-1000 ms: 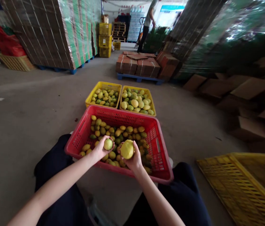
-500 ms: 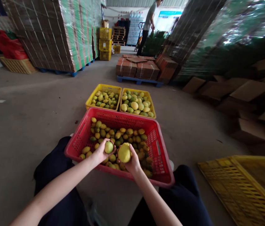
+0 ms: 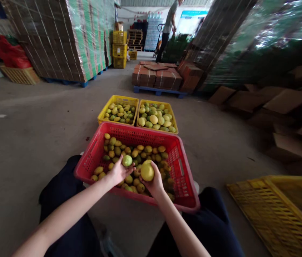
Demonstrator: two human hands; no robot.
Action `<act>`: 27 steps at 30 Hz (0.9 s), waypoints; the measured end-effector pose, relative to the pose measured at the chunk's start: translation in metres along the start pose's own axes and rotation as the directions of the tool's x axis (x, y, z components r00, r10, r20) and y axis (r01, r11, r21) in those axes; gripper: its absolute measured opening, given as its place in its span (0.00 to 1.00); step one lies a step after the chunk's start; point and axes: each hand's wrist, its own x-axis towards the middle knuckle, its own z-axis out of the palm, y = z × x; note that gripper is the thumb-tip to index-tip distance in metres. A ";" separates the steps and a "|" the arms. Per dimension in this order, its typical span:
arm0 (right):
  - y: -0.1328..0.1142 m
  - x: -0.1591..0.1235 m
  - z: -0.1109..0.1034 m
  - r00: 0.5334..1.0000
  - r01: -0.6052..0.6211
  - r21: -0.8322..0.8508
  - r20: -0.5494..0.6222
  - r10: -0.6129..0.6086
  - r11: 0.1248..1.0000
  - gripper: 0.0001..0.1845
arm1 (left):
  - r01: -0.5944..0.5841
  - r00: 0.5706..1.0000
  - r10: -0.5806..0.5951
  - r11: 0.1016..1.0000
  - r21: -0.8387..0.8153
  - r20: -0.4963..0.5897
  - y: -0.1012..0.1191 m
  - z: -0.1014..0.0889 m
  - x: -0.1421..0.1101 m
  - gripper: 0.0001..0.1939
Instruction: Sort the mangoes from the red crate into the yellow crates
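My left hand point(image 3: 121, 174) is palm up over the red crate point(image 3: 188, 182), its fingers stretched apart. A small green lemon point(image 3: 127, 160) is just beyond its palm by the thumb tip; whether it still touches the hand I cannot tell. My right hand point(image 3: 154, 182) is wrapped around a larger yellow lemon point(image 3: 147, 171), held above the fruit. Yellow and greenish lemons point(image 3: 148, 149) lie loose in the red crate, between my knees. Behind it are two yellow crates of lemons, the left crate point(image 3: 105, 103) and the right crate point(image 3: 177, 125).
An empty-looking yellow crate point(image 3: 252, 189) stands at the right. Cardboard pieces point(image 3: 287, 103) lie on the floor behind it. Flattened boxes rest on a blue pallet point(image 3: 157, 91) ahead. Wrapped stacks point(image 3: 86, 39) rise at left. Another person point(image 3: 169, 26) stands at the back.
My left fingers have spread, and the green lemon has shifted forward and right from the palm. My right hand has moved slightly right and up with the yellow lemon.
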 end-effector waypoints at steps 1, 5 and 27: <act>0.002 0.001 0.000 0.997 -0.023 -0.056 -0.077 0.018 0.998 0.15 | 0.016 1.000 -0.016 0.999 0.028 -0.026 -0.001 -0.001 0.001 0.20; 0.007 0.002 0.002 0.972 -0.193 -0.095 -0.151 0.178 0.977 0.12 | 0.048 0.992 -0.040 0.997 0.065 -0.117 -0.003 -0.007 0.007 0.26; 0.004 0.004 0.007 0.968 -0.240 0.080 -0.060 0.245 0.967 0.26 | -0.021 0.996 0.033 0.990 0.139 -0.086 -0.008 0.003 -0.004 0.24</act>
